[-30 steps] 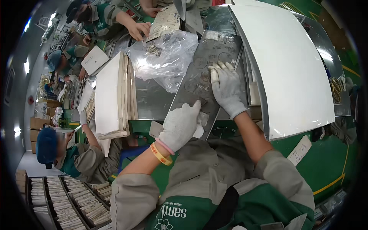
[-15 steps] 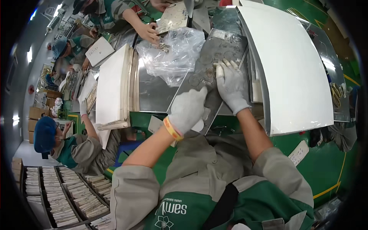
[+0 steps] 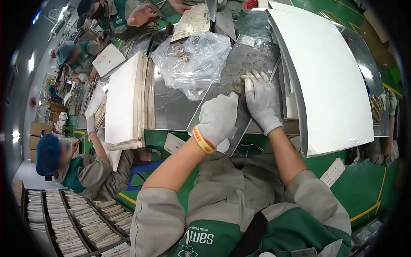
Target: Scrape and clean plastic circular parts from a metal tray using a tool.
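Note:
A long dark grey board (image 3: pixel 239 55) with circular marks slants across the table in front of me, its near end past the table edge. My right hand (image 3: pixel 262 102), in a white glove, presses flat on the board with fingers stretched out. Beside it, my left hand (image 3: pixel 218 116), also gloved and with a yellow wristband, is curled closed over the board. What its fingers hold is hidden. A clear plastic bag (image 3: pixel 192 64) with small brownish scraps on it lies just beyond my left hand.
Large white panels (image 3: pixel 321 81) stand at the right; a stack of white boards (image 3: pixel 128 98) stands at the left. Co-workers sit on the left and across the table, one with a raised hand (image 3: pixel 142 15). A marked board (image 3: pixel 193 21) lies at the back, and racks (image 3: pixel 64 222) fill the lower left.
A co-worker's hand has drawn back from the plastic bag, leaving small scraps on it. My left hand has shifted slightly right; my right hand stays flat on the board.

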A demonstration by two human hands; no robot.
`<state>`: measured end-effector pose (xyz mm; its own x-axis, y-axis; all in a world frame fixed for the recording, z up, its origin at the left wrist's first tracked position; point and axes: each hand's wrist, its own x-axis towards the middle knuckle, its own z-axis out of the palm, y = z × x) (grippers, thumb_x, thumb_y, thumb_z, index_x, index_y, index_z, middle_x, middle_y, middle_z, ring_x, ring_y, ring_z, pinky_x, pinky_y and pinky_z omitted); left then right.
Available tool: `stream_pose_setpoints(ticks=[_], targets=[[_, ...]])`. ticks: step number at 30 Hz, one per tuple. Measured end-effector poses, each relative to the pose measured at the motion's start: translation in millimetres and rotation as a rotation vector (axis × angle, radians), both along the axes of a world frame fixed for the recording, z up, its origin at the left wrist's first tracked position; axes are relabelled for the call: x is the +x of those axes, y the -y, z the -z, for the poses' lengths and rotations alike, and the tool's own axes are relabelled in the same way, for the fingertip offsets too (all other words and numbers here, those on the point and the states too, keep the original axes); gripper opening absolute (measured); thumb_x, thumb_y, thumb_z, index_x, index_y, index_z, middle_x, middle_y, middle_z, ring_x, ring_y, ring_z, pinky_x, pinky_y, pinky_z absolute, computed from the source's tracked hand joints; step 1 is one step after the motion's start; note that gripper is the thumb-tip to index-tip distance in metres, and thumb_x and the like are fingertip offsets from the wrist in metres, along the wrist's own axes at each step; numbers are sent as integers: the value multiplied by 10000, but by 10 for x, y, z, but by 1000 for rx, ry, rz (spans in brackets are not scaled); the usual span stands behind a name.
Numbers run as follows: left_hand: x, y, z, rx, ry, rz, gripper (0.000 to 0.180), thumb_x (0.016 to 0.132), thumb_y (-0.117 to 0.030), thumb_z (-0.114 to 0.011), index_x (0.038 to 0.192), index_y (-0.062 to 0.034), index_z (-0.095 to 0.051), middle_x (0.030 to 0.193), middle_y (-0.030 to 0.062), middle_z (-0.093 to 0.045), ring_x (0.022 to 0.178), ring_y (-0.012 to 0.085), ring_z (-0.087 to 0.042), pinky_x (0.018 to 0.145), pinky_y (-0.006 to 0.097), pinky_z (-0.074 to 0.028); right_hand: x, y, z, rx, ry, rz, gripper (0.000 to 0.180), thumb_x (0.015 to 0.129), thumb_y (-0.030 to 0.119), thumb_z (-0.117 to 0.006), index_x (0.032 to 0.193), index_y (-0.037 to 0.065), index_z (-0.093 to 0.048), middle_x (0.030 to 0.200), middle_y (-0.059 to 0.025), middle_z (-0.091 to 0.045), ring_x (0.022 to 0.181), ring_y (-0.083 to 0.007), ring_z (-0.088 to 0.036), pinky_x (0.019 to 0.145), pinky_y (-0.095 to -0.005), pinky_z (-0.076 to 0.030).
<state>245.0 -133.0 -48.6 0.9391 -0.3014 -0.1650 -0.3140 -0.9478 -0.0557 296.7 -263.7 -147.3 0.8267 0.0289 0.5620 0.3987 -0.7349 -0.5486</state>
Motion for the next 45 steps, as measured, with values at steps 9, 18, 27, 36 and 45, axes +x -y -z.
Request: stream_pose_setpoints(ticks=[9,18,27,36,45], targets=[[133,-185,43,-75,24,82,191,825,-78,-553,1013,-50,-573,759,172,-664,686,336,-677,582,427,-541,-10,8,-34,-4,9,33,291,936,225,-480,1023,52,-696,1147,-164,-660,1136,-354,-575,1030,-417,-396],[202,-258,8,-79,-41,65,204,932,-189,-487,1061,-72,-592,737,176,-643,699,374,-641,594,477,-505,-49,-38,-125,-34,34,67,285,940,212,-468,998,50,-695,1116,-142,-674,1117,-277,-598,1044,-415,-392],[171,-223,-93,20,-75,101,232,889,-128,-505,1090,-68,-604,733,173,-655,687,363,-658,582,466,-521,-50,-27,-102,-60,29,19,273,933,198,-469,1012,57,-688,1138,-133,-667,1146,-272,-581,1049,-413,-385],[188,-167,-127,21,-59,145,168,857,-90,-503,989,-43,-596,761,186,-659,720,359,-671,613,465,-533,-10,-4,-21,-69,60,39,272,926,209,-489,1007,42,-688,1123,-143,-671,1106,-290,-604,1028,-414,-405],[247,-152,-58,6,40,221,172,841,-83,-513,989,-51,-593,720,163,-652,672,335,-666,588,434,-539,-84,-7,-111,-47,55,35,302,921,211,-476,1002,8,-684,1092,-178,-674,1079,-310,-616,1031,-428,-403]])
